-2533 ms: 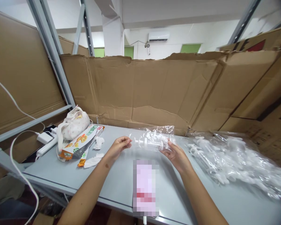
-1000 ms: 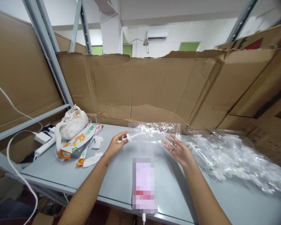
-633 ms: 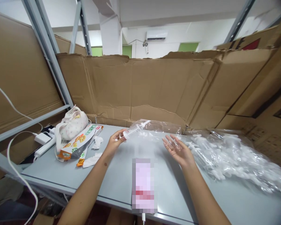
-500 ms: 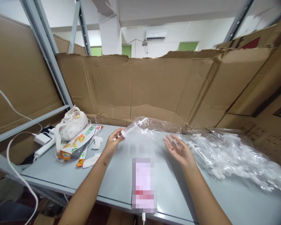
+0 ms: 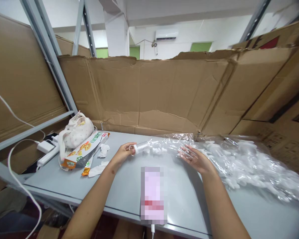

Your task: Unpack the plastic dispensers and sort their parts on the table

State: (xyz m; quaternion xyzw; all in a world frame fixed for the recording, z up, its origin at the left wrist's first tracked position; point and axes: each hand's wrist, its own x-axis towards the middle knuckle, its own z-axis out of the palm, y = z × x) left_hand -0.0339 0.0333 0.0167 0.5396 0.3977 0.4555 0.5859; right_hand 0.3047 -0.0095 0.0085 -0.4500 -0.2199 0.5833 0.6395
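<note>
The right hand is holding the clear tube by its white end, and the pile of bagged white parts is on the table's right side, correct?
Wrong hand: the head view shows the left hand holding the clear tube by its white end. The pile of bagged white parts is indeed on the right side of the table.

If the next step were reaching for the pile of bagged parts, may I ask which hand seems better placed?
The right, I'd say: the right hand is spread open and nearer the pile of bagged parts, while the left hand is farther off, holding the clear cylinder.
</note>
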